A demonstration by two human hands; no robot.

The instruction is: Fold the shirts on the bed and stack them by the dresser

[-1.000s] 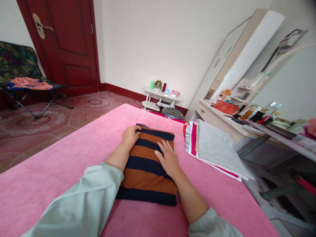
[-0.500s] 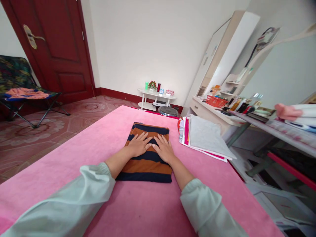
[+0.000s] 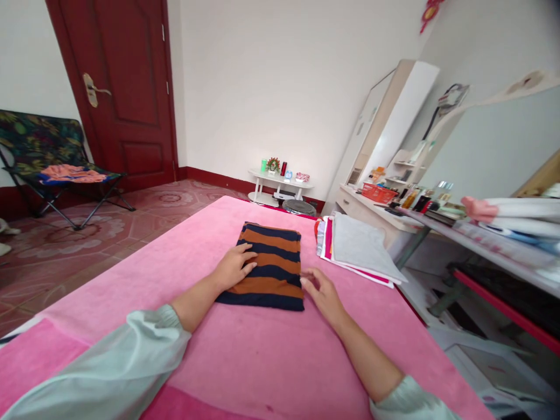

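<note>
A folded garment with brown and dark navy stripes lies on the pink cover in front of me. My left hand rests flat on the garment's left edge, fingers spread. My right hand is at the garment's right edge near its lower corner, fingers loosely curled and touching the edge; I cannot make out whether they pinch the cloth.
A pile of folded clothes with a grey piece on top sits to the right of the garment near the bed's edge. Beyond are a dressing table with bottles and a red basket, a small white table, a folding chair and a red door.
Both hands lay flat in the middle of the striped garment half a second ago. They have slid apart: the left to the left edge, the right off to the right edge.
</note>
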